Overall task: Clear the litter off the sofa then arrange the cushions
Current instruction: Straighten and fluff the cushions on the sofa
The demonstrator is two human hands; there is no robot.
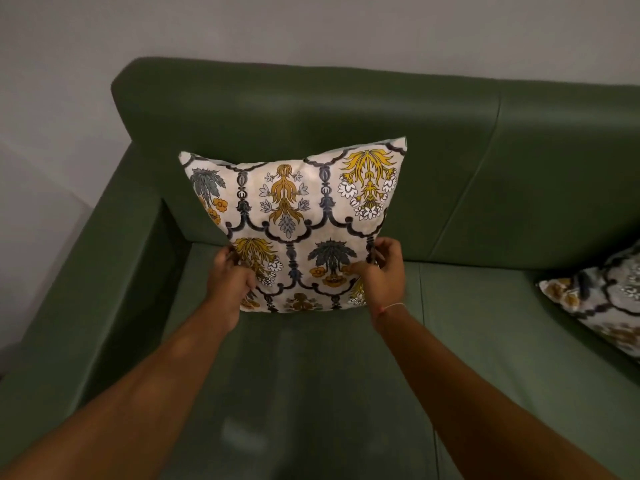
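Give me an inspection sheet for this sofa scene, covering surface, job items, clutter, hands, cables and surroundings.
Surface: green sofa, seat cushions bare where visible.
Job's things: patterned cushion stands upright on the seat, leaning on the backrest near the armrest on the left of the picture; second patterned cushion lies at the right edge of the picture, partly out of frame.
Clutter: nothing seen; no litter on the visible seat.
Grippers: left hand has a grip on the cushion's lower left edge; right hand has a grip on its lower right edge; a thin wrist thread is on the right wrist.
Cables: nothing seen.
Surroundings: plain grey wall behind the sofa.
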